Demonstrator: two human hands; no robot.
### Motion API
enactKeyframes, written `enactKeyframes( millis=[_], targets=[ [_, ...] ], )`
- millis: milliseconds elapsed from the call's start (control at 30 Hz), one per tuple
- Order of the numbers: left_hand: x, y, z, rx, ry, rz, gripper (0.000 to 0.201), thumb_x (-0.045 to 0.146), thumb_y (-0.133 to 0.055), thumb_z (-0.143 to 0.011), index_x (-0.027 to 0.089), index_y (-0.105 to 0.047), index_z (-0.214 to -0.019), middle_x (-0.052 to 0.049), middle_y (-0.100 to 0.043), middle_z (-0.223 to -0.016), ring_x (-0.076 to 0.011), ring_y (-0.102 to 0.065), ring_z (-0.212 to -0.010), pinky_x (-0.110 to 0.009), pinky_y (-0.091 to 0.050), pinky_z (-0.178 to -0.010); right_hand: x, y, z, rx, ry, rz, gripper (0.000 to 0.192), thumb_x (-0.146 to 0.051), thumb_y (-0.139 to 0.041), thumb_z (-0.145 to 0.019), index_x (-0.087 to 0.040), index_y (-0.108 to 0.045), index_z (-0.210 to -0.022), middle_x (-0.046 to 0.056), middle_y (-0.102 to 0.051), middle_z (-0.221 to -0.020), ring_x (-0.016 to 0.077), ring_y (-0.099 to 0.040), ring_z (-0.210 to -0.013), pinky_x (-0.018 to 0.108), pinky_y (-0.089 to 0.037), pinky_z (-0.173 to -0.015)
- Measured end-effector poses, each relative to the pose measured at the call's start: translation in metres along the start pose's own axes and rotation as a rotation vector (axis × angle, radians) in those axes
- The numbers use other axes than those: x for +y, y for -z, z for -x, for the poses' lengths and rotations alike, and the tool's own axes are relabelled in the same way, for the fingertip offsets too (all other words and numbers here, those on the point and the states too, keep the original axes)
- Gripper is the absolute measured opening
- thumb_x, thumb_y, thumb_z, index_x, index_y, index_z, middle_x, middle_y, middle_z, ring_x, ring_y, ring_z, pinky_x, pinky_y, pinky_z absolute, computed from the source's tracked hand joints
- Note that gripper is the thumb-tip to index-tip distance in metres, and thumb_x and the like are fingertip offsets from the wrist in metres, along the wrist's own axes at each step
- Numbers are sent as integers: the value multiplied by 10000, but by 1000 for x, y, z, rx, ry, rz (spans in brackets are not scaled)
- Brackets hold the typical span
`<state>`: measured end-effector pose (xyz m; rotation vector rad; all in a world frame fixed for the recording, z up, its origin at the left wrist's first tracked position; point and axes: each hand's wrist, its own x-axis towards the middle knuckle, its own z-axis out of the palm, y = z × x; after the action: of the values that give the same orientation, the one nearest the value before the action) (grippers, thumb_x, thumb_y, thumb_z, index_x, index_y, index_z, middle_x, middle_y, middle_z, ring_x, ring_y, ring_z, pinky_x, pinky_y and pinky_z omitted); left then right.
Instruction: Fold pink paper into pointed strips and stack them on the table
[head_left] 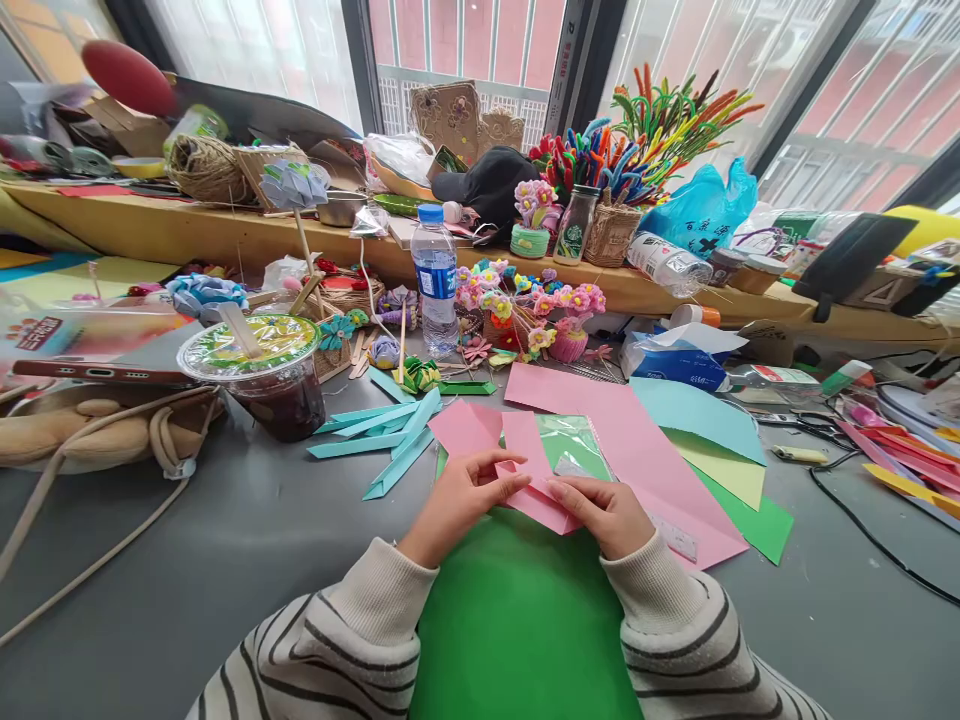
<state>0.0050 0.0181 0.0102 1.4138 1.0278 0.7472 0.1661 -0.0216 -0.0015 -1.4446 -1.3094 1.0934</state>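
My left hand (461, 500) and my right hand (604, 512) both pinch a small folded pink paper piece (525, 470) just above a green sheet (517, 620) that lies nearest to me. Both wrists wear striped cream sleeves. Behind the folded piece lie a larger pink sheet (600, 410), a clear plastic sleeve (574, 445), and teal (694, 410), yellow and green sheets fanned to the right. Several folded teal paper strips (390, 435) sit left of my left hand.
A sealed drink cup (262, 375) stands at left, a water bottle (435, 280) behind the strips. Paper flowers (525, 310), a tissue pack (675, 360), a plush bag (90, 430) and a phone (97, 372) surround the grey table. A cluttered wooden shelf (225, 235) runs along the window.
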Motion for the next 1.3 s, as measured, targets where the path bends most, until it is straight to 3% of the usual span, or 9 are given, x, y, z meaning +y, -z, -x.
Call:
enactKeyframes(
  millis=[100,267,433,567,767,967,1300],
  targets=[
    [2,-1,2,-33,25,64,300,382,-573,-621,117,-596,-761,12,-512,-607,-85,-441,-550,-178,-367,-503,-2,-1,1,58,32,-44,262,-404,-581,-628,-186,-689,-727,32,-678,-785,230,-595,-776,332,-463,-694],
    [2,-2,3,-31,19,91,286,377,-551,-645,115,-592,-752,-22,-564,-704,-111,-483,-634,-190,-385,-554,-4,-2,2,45,30,-70,284,-426,-580,-621,-192,-689,-740,35,-675,-801,241,-589,-789,345,-453,-705],
    [2,1,1,-70,36,143,292,366,-566,-637,104,-590,-763,-40,-580,-712,-122,-503,-635,-211,-395,-555,0,3,1,-23,-44,-110,359,-471,-543,-637,-162,-696,-738,24,-650,-654,185,-564,-626,283,-441,-567],
    [5,2,1,-63,29,196,283,336,-588,-626,109,-582,-794,-47,-592,-771,-133,-524,-690,-221,-406,-596,4,2,0,-92,-95,-176,337,-453,-566,-626,-141,-692,-619,-6,-552,-493,108,-475,-491,233,-391,-479],
    [10,-2,1,53,71,205,344,282,-636,-578,125,-534,-867,-30,-587,-763,-112,-529,-668,-180,-385,-534,1,-8,4,-144,-271,-445,235,-345,-669,-548,-188,-693,-722,-13,-604,-561,90,-524,-519,199,-434,-500],
    [1,-5,-4,52,33,154,431,317,-631,-579,133,-498,-945,6,-530,-659,-86,-492,-576,-180,-357,-500,0,-7,5,-219,-163,-299,227,-338,-646,-579,-153,-691,-703,-14,-595,-521,77,-516,-462,189,-445,-475],
    [-3,-13,-7,75,-70,144,473,325,-619,-604,164,-461,-1020,65,-342,-554,-52,-343,-512,-158,-263,-461,-2,-4,4,-144,-234,-334,255,-328,-691,-517,-142,-682,-691,9,-626,-562,111,-549,-481,245,-474,-489]
  ],
)
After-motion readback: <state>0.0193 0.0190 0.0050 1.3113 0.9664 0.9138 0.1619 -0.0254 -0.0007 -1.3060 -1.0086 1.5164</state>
